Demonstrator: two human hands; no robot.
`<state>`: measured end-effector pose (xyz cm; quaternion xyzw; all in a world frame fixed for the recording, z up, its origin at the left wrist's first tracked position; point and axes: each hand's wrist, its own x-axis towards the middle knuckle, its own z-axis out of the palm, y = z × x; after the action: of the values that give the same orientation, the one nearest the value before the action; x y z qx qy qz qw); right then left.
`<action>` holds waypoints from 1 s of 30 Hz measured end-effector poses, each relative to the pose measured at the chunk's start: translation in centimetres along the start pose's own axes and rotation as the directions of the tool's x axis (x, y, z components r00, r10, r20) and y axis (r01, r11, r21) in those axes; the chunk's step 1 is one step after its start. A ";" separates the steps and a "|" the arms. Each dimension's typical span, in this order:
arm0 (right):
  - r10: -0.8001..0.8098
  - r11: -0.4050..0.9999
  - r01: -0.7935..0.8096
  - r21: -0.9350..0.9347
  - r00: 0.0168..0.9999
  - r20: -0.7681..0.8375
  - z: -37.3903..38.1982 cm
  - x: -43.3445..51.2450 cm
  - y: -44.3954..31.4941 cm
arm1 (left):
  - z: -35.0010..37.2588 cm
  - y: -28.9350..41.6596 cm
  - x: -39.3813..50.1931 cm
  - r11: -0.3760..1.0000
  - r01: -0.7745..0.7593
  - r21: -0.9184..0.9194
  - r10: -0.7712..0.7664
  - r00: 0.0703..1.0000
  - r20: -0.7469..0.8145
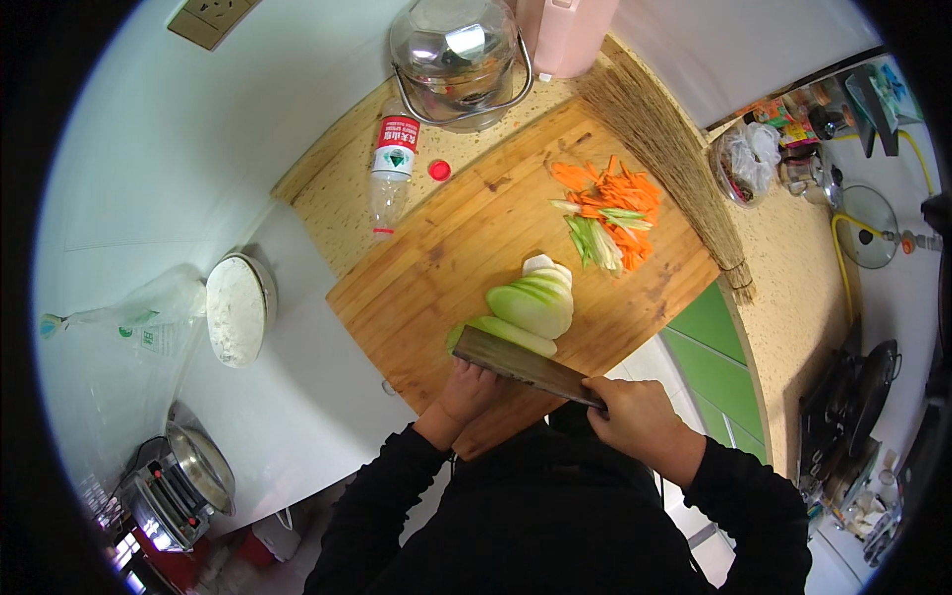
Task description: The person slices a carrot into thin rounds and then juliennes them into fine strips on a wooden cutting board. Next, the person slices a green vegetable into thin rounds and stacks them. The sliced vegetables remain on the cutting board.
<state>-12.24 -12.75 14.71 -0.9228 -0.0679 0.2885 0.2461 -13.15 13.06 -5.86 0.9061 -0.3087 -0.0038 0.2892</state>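
Note:
My right hand (pixel 643 420) grips the handle end of a cleaver (pixel 528 364), whose broad dark blade slants up and left over the near part of a wooden cutting board (pixel 431 275). My left hand (pixel 472 390) is close against the near side of the blade. Its fingertips are partly covered, and whatever lies under them is hidden. Just beyond the blade lies a pale green radish slice (pixel 513 332). Farther up, overlapping green-and-white radish slices (pixel 539 297) are fanned out. Carrot strips (pixel 617 190) form a pile at the board's far right, with pale green vegetable strips (pixel 599 242) against it.
Along the far side are a plastic bottle (pixel 394 163) on its side, a red cap (pixel 439 170), a lidded metal pot (pixel 461 67) and a pink appliance (pixel 569 37). A straw whisk broom (pixel 662 149) borders the board's right. A bowl of white powder (pixel 236 312) stands left.

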 end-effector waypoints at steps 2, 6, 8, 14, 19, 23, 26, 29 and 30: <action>0.016 1.000 -0.016 -0.010 1.000 0.021 0.1 -0.1 0.5 | 0.2 0.0 -0.2 1.000 -0.006 0.027 0.006 1.000 -0.024; 0.048 0.998 -0.045 -0.038 0.997 0.064 -0.1 0.3 0.6 | -0.3 0.0 0.2 1.000 -0.019 0.015 0.019 0.999 -0.040; 0.092 0.994 -0.086 -0.061 0.989 0.113 -0.5 0.7 0.1 | -0.9 0.4 0.6 1.000 -0.017 0.024 0.018 0.999 -0.040; 0.149 0.986 -0.135 -0.094 0.975 0.164 0.2 2.3 -0.5 | -1.4 0.8 1.5 0.997 -0.019 0.076 0.023 0.998 -0.055; 0.082 0.996 -0.079 -0.042 0.994 0.074 2.9 4.5 0.2 | -2.1 1.2 1.7 1.000 -0.018 0.025 0.020 0.999 -0.044; 0.048 0.994 -0.042 -0.097 0.997 0.066 6.5 7.6 1.6 | -2.7 1.9 2.5 1.000 0.007 -0.016 -0.008 0.996 -0.087; 0.019 0.996 -0.021 -0.088 0.999 -0.025 8.0 7.6 2.9 | -3.0 2.0 2.8 1.000 0.006 -0.002 -0.006 0.995 -0.103; 0.008 0.995 -0.012 -0.102 0.999 -0.036 8.0 7.6 2.9 | -2.6 1.6 2.5 1.000 -0.009 -0.017 0.007 0.992 -0.122; -0.007 0.996 0.003 -0.092 0.999 -0.039 8.1 7.6 3.0 | -2.7 1.5 2.5 1.000 -0.018 -0.015 0.016 0.994 -0.111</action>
<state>-10.62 -9.96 3.74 -0.9384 -0.0786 0.2664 0.2054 -11.49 12.12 -2.38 0.8999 -0.2999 0.0466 0.3132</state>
